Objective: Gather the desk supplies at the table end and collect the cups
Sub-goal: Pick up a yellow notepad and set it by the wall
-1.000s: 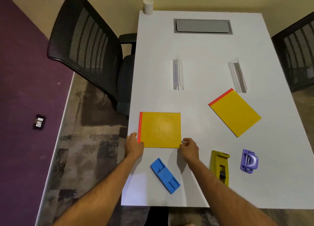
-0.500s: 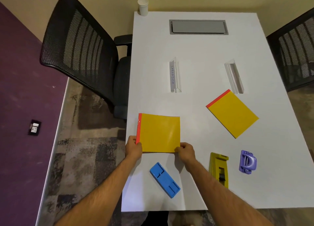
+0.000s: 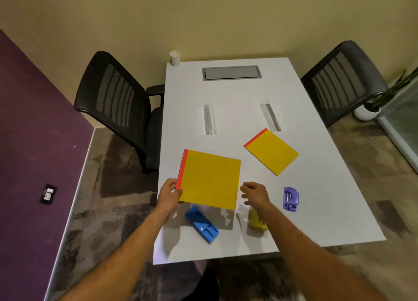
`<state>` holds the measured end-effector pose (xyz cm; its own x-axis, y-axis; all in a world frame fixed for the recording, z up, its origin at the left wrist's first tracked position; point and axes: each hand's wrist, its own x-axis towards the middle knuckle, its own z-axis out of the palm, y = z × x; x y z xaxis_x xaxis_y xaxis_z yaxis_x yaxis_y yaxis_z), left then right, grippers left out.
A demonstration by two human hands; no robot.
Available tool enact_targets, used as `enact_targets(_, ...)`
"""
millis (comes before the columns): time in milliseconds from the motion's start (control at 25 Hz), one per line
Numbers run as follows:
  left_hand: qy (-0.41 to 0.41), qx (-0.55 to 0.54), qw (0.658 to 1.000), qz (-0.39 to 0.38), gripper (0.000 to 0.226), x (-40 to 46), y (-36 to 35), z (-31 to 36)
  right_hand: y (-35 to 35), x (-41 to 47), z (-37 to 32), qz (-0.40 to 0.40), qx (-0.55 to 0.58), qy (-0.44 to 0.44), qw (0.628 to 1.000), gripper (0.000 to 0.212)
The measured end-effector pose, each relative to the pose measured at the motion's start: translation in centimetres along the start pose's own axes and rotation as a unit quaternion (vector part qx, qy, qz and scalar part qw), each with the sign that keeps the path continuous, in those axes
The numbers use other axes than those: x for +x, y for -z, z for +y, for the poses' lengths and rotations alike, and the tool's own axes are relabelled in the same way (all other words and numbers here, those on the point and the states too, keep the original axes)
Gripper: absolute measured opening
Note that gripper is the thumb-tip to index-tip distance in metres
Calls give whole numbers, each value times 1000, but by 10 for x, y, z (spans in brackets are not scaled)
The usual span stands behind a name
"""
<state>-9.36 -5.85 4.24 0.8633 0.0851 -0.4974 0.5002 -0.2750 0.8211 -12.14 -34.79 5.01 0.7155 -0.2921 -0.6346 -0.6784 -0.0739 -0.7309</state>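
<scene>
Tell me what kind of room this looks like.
Probably a small office meeting room: a white table with a built-in cable hatch, mesh office chairs either side, and clear name-plate holders.

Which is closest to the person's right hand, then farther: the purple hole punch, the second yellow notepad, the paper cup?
From the right hand:
1. Purple hole punch, just to its right.
2. Second yellow notepad, beyond it, mid-table.
3. Paper cup, far left corner.

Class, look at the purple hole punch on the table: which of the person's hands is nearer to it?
Right. The right hand hovers just left of the hole punch, not touching it. The left hand holds the yellow pad at its red edge, farther left.
</scene>
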Motion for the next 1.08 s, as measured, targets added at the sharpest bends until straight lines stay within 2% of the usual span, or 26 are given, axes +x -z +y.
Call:
enact_targets(320,-8,-32,998,-61,29,-132,-55,-11,123,-119,50,-47,111,20,993,29)
enact_targets(520,-9,-55,991,-121,27,-193,-129,3,203,-159,98,6,151,39,988,30)
enact_targets(720,-49,-5,975,-217,25,-211,-212,31,274,-163,147,71,177,-9,982,39)
enact_targets(880,-59,-1,960,-273,23,-206,-286,55,325,-147,173,74,200,-38,976,43)
enact_targets(1080,-56,1,936,-348,27,-187,-390,85,410,-117,182,102,228,-27,968,32)
